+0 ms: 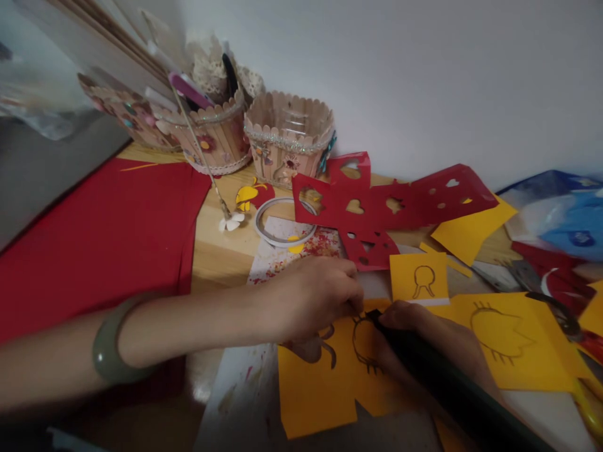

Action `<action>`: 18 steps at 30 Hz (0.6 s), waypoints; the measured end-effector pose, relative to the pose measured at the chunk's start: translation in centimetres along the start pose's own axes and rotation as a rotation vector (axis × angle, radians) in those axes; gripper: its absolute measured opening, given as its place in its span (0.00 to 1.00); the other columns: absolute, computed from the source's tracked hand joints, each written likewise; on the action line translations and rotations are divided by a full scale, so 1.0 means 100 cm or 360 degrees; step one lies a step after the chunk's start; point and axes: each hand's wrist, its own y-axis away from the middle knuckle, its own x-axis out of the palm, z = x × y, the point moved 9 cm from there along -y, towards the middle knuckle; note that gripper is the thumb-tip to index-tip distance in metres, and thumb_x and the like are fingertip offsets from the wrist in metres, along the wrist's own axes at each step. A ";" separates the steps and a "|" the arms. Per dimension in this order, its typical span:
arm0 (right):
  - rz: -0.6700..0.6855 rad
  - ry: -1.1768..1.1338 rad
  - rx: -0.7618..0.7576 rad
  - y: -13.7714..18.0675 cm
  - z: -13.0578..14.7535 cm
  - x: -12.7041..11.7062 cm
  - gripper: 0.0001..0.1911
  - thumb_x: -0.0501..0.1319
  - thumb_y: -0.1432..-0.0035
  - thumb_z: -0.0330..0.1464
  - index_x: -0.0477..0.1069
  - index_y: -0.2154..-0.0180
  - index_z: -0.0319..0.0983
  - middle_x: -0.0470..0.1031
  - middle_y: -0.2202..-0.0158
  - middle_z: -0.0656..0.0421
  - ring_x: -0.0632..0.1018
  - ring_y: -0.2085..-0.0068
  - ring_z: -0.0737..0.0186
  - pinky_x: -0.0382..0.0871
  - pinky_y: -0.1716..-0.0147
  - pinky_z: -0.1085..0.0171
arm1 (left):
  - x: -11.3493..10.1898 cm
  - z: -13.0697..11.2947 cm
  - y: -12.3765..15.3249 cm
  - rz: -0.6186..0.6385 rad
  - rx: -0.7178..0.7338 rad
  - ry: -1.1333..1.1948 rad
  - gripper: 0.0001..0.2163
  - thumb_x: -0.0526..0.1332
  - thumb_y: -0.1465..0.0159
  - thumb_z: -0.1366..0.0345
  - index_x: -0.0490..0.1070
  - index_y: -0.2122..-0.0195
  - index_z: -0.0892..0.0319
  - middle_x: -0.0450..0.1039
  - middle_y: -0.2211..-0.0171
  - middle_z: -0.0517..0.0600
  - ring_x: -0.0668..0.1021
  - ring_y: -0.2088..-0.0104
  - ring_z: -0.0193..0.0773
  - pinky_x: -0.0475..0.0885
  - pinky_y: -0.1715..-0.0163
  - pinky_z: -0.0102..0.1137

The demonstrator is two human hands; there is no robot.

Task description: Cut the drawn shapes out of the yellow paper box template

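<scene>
My left hand (313, 295), with a green bangle (107, 342) on the wrist, presses down on a sheet of yellow paper (315, 389) that carries a dark drawn outline. My right hand (426, 342) grips a long dark tool (447, 386) whose tip touches the drawn line right beside my left fingers. A small yellow square with a drawn figure (419, 277) lies just behind the hands. Another yellow sheet with a drawn shape (506, 339) lies to the right.
Red paper with cut-out holes (391, 204) lies behind, a large red sheet (94, 245) at left. Two popsicle-stick baskets (288, 138) stand at the wall, with a white ring (282, 221) in front. Scissors (556, 307) and blue plastic bags (565, 216) lie at right.
</scene>
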 end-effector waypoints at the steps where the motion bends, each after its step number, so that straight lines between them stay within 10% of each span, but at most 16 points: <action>1: -0.0002 -0.0007 -0.0012 0.000 0.001 0.000 0.04 0.58 0.48 0.32 0.63 0.73 0.44 0.67 0.82 0.66 0.67 0.83 0.69 0.62 0.83 0.69 | -0.001 0.000 0.000 -0.0010 0.0000 0.0011 0.03 0.65 0.41 0.73 0.78 0.69 0.60 0.72 0.70 0.47 0.75 0.71 0.31 0.67 0.72 0.23; 18: -0.0058 -0.0268 0.0331 -0.004 -0.017 -0.015 0.04 0.61 0.48 0.32 0.66 0.70 0.46 0.73 0.75 0.63 0.74 0.77 0.64 0.67 0.79 0.67 | -0.003 -0.002 -0.001 0.0076 -0.0076 0.0074 0.04 0.64 0.40 0.74 0.78 0.69 0.61 0.73 0.68 0.48 0.75 0.68 0.32 0.67 0.68 0.24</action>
